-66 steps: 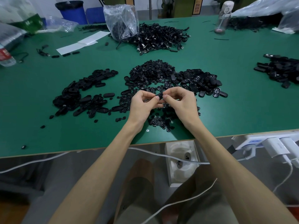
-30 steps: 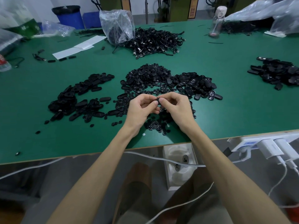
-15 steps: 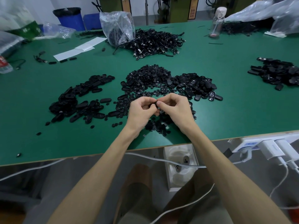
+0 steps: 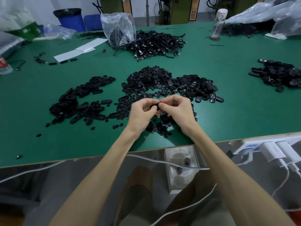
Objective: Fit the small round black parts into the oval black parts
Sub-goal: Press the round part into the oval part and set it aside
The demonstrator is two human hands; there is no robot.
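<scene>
1. Hardly anything's moved: left hand point(image 4: 141, 114) and right hand point(image 4: 178, 111) still meet near the tabletop point(image 4: 244, 115) front edge.
2. Both hands' fingers point(image 4: 146, 101) curl, pinching one oval black part point(image 4: 154, 106) between them.
3. Small round parts point(image 4: 149, 79) heap just beyond; open green at right.

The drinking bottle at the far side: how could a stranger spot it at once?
Take the green table and look along its far edge, right of the big tangle of black cables. The bottle stands upright there by itself. Its clear body and pale cream cap set it apart from the dark heaps and crumpled plastic bags around it.
</scene>
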